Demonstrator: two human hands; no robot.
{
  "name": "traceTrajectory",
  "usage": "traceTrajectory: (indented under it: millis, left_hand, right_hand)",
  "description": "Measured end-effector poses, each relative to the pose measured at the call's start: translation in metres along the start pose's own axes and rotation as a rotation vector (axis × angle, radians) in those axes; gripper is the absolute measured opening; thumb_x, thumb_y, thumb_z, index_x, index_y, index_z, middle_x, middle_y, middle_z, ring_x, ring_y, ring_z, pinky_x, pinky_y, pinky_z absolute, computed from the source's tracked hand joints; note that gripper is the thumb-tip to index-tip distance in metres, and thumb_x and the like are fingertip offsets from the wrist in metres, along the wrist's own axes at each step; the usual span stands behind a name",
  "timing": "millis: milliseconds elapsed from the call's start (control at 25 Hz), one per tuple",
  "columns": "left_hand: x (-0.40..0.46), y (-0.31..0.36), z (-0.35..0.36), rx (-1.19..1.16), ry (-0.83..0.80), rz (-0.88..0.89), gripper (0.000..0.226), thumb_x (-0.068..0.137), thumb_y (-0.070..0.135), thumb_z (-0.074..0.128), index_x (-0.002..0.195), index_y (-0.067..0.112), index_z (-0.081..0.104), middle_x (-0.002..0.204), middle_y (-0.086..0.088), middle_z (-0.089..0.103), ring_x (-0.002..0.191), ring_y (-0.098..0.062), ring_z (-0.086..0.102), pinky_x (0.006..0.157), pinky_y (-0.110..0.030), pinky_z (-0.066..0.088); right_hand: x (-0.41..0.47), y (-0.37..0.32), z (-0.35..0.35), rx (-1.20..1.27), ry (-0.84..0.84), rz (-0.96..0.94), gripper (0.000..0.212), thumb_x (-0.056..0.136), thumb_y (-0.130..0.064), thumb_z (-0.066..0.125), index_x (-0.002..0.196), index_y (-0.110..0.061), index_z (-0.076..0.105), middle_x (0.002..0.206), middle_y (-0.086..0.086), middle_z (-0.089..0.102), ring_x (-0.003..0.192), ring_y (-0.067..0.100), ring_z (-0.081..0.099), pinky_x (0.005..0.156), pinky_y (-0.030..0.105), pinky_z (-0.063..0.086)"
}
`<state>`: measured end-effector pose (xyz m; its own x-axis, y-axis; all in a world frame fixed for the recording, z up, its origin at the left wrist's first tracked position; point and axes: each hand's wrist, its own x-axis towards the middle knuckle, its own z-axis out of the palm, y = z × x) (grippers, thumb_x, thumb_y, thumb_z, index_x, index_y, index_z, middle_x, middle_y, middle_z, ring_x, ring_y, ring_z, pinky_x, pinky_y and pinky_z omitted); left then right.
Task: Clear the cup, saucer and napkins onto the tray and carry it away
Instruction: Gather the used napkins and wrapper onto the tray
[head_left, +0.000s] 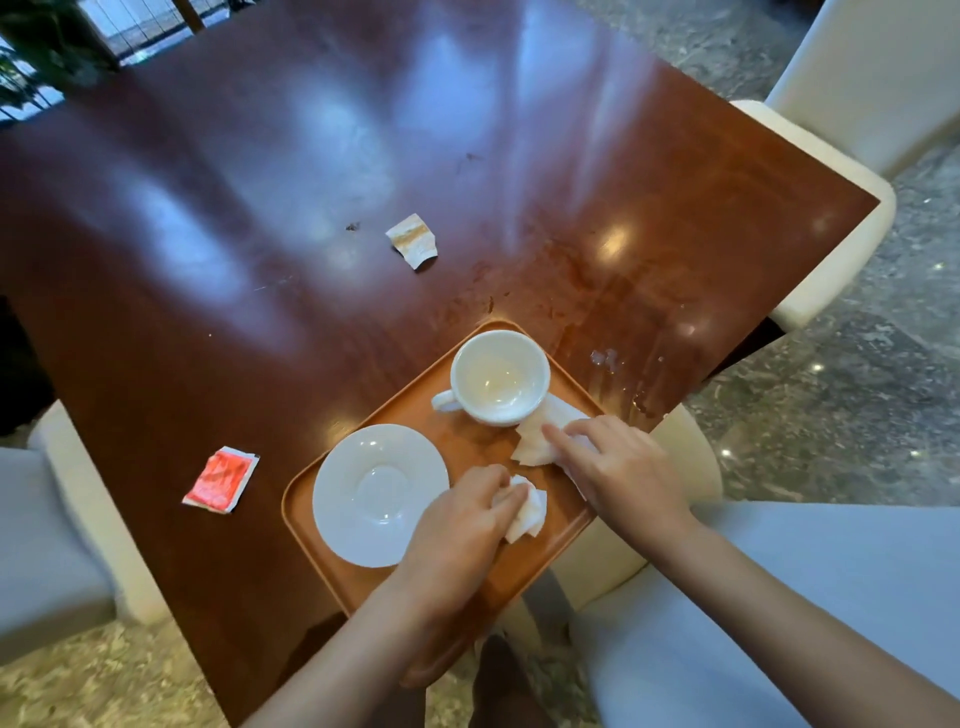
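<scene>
Your left hand (462, 525) covers the near-right rim of the saucer (379, 493) and most of the crumpled napkin (524, 509) under its fingers. Your right hand (618, 467) hides part of the second napkin (540, 441); how far that one reaches under the palm, can't tell. Tray (311, 525): near corner hidden behind your left forearm. Red packet (221, 480) print is too blurred to read. Table (260, 234) is cut off at the left edge.

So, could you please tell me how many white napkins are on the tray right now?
2. One crumpled napkin sits under the left hand beside the saucer; the other napkin lies under the right hand next to the cup. The hands may hide more.
</scene>
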<state>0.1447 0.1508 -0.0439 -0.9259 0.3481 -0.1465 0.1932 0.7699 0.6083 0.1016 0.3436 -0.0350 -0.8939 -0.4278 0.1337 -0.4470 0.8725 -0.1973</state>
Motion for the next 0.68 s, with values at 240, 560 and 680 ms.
traceTrajectory:
  millis: [240,560,680]
  left_hand:
    - [-0.006,0.003,0.003,0.207,0.003,0.180,0.043,0.070,0.024,0.080,0.108,0.012,0.063,0.104,-0.006,0.069,0.091,-0.020,0.066,0.075,-0.025,0.054]
    - [-0.017,0.006,0.002,0.271,0.035,0.140,0.041,0.087,0.023,0.062,0.124,0.006,0.057,0.126,-0.014,0.062,0.116,-0.032,0.058,0.095,-0.045,0.051]
    - [-0.021,0.012,-0.007,0.275,0.053,0.145,0.039,0.087,0.022,0.061,0.123,0.006,0.058,0.125,-0.014,0.062,0.116,-0.033,0.058,0.092,-0.044,0.050]
  right_hand:
    - [-0.003,-0.001,0.003,-0.064,0.026,-0.042,0.017,0.069,-0.018,0.081,0.075,-0.009,0.068,0.089,0.005,0.074,0.085,0.026,0.069,0.066,0.034,0.056]
    - [-0.017,0.005,0.002,-0.131,-0.068,-0.061,0.024,0.072,-0.031,0.075,0.090,-0.015,0.071,0.106,0.011,0.069,0.104,0.030,0.063,0.094,0.051,0.046]
    - [-0.016,-0.002,-0.014,-0.101,-0.029,-0.077,0.027,0.074,-0.026,0.074,0.096,-0.011,0.070,0.102,0.013,0.071,0.098,0.031,0.065,0.087,0.046,0.050]
